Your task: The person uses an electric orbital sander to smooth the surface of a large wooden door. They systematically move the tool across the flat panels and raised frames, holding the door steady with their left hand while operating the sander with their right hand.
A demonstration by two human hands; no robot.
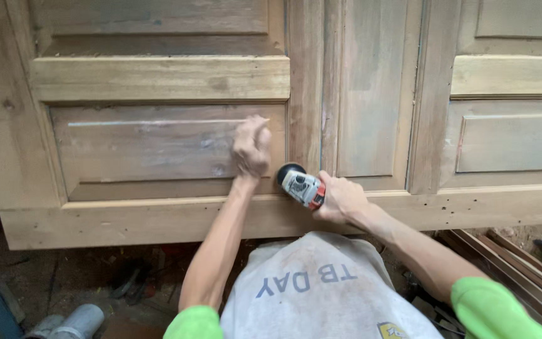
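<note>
Sander [302,187], a small handheld power tool with a grey and red body and a dark round disc, is held in the right hand [340,198] at the lower middle of the wooden door [158,78]. Its disc is set against the upright stile beside the recessed panel [152,150], just above the bottom rail [127,220]. The right grip is clamped around the rear of the tool body, with fingers wrapped over it.

The left hand [250,147] is laid on the recessed panel, near its right edge and just left of the tool. Its fingers are curled together against the wood; whether anything is held under them cannot be told. The two hands are near each other but apart.

Pale worn patches and a light streak are seen across the panel surface. Bare, unfinished wood is shown over the whole door, with a second panelled section at the right. A pale apron [321,289] is seen below the hands, and green sleeves [494,307] at both arms. Wooden strips [515,257] are lying on the ground at the lower right, and a grey pipe [83,320] at the lower left.
</note>
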